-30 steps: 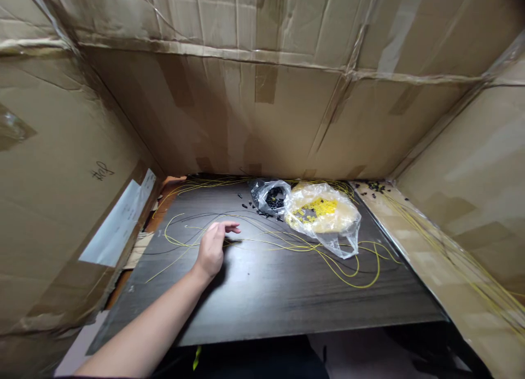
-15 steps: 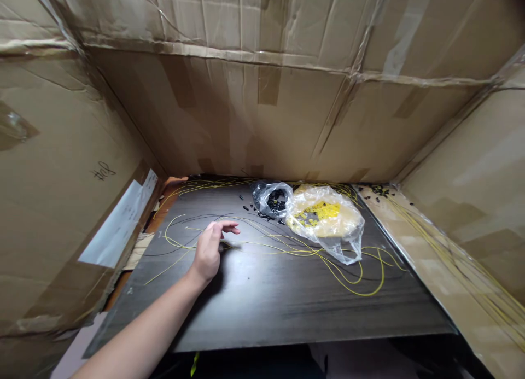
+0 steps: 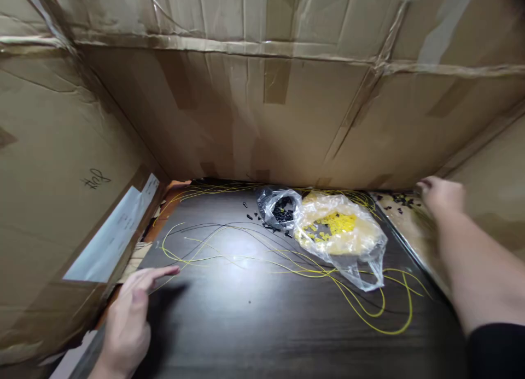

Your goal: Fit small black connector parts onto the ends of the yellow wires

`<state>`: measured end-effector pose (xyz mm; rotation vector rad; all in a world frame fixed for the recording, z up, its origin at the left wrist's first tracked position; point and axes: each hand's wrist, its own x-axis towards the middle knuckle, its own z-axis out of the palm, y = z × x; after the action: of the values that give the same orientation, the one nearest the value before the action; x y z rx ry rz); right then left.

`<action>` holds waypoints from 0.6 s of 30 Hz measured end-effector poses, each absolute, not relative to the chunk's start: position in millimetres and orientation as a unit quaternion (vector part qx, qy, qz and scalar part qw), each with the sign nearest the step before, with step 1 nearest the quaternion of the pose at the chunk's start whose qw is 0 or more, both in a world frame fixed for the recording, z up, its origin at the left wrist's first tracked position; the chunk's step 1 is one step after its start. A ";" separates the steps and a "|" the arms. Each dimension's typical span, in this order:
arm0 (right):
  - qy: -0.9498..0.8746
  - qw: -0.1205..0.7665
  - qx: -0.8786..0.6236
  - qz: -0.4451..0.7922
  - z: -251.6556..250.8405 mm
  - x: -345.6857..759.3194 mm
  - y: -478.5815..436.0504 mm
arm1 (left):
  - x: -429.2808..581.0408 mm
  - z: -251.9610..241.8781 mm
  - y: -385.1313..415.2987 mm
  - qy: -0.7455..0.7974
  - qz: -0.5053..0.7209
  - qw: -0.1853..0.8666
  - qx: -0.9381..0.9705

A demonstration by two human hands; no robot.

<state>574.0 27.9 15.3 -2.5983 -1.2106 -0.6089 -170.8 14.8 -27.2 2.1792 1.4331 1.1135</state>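
My left hand (image 3: pixel 129 313) hovers low over the dark table's (image 3: pixel 262 335) near left part, fingers stretched out, holding nothing, its fingertips close to the loose yellow wires (image 3: pixel 229 256). My right hand (image 3: pixel 441 196) reaches to the far right over a cardboard flap (image 3: pixel 414 234) where small black parts (image 3: pixel 400 201) and yellow wires lie; its fingers curl downward and are blurred. A clear bag of yellow pieces (image 3: pixel 340 231) and a smaller bag of black pieces (image 3: pixel 281 207) lie at the table's back middle.
Taped cardboard walls (image 3: pixel 262 111) close in the table at the back, left and right. A white label (image 3: pixel 109 231) is stuck on the left wall. Thin black wires (image 3: pixel 229 228) cross the yellow ones. A few loose black bits (image 3: pixel 250 215) lie beside the small bag.
My left hand has drawn back from the wires toward the near left edge. My right arm has come into view, reaching to the far right flap. The camera has moved closer.
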 end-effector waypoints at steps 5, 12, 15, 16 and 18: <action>-0.403 0.038 -0.908 -0.103 -38.2 560.9 60.1 | -183.9 -41.0 -4.7 0.497 0.336 0.042 0.799; -0.429 -0.001 -0.898 -0.100 -40.8 570.9 69.0 | -163.3 -33.8 -12.1 0.489 0.284 -0.020 0.824; -0.488 0.013 -0.864 -0.123 -46.8 582.8 73.1 | -159.3 -35.4 -14.0 0.504 0.269 -0.032 0.820; -0.492 0.022 -0.862 -0.117 -48.6 586.2 75.3 | -159.0 -36.6 -14.9 0.509 0.261 -0.036 0.819; -0.478 0.049 -0.871 -0.106 -48.9 589.8 80.5 | -159.6 -39.5 -16.9 0.522 0.242 -0.047 0.817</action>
<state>589.8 80.5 -48.9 -2.6534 -1.4570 -0.3224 -159.6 -16.9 -39.5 2.6442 1.6901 0.7843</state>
